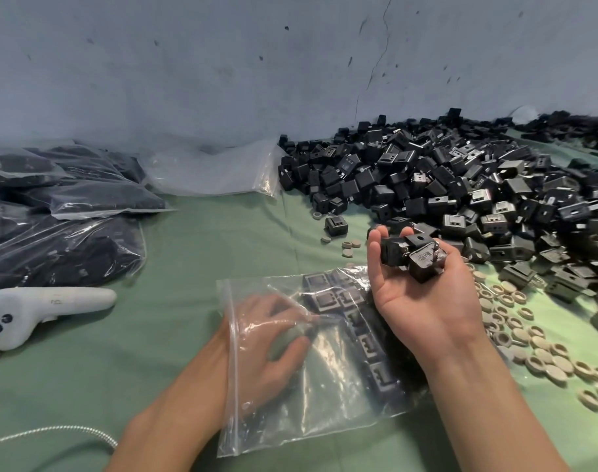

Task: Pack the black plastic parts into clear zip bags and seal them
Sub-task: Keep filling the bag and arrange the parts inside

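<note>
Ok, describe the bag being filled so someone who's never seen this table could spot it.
On the green cloth, look in front of the big pile of black parts, at the near middle. The clear zip bag lies flat there. Unlike the full bags stacked at far left, it is only part filled, and the left hand reaches inside it.

Left grip (270, 342) relaxed (palm down); right grip (423, 301) cupped.

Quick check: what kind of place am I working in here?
Probably a small workshop packing bench: loose heap of black plastic parts on green cloth, filled zip bags stacked left, cracked bare wall behind.
</note>
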`<state>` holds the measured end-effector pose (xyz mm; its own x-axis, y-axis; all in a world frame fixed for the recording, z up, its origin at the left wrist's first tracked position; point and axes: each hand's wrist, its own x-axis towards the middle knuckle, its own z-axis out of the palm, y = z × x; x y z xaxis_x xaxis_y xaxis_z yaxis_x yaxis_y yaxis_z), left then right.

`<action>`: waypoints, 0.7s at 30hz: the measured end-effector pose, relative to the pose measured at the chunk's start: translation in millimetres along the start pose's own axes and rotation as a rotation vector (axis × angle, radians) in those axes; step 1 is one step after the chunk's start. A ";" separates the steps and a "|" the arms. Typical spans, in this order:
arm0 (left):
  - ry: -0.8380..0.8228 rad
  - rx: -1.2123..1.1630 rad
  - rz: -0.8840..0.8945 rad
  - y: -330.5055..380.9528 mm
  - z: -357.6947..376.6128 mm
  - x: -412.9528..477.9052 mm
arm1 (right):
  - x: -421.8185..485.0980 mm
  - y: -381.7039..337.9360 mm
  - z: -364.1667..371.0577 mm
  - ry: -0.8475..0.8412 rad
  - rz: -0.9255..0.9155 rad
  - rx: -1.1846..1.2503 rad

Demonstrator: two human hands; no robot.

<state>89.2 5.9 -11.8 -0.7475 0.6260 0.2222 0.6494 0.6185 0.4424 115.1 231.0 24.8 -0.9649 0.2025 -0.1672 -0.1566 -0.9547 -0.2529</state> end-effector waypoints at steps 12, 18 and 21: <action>0.668 -0.230 -0.326 1.3 -38.2 -19.8 | -5.9 16.6 8.1 -0.031 0.101 -0.010; 0.591 -0.179 -0.141 45.2 -33.1 -20.9 | -8.5 46.5 16.5 -0.047 0.260 -0.070; 0.484 -0.209 -0.164 47.8 -28.4 -21.8 | -14.4 66.0 18.8 -0.075 0.351 -0.104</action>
<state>132.6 8.3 29.1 -0.8475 0.2086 0.4881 0.5141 0.5516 0.6568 114.7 160.9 28.4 -0.9695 -0.1537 -0.1911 0.2051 -0.9353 -0.2884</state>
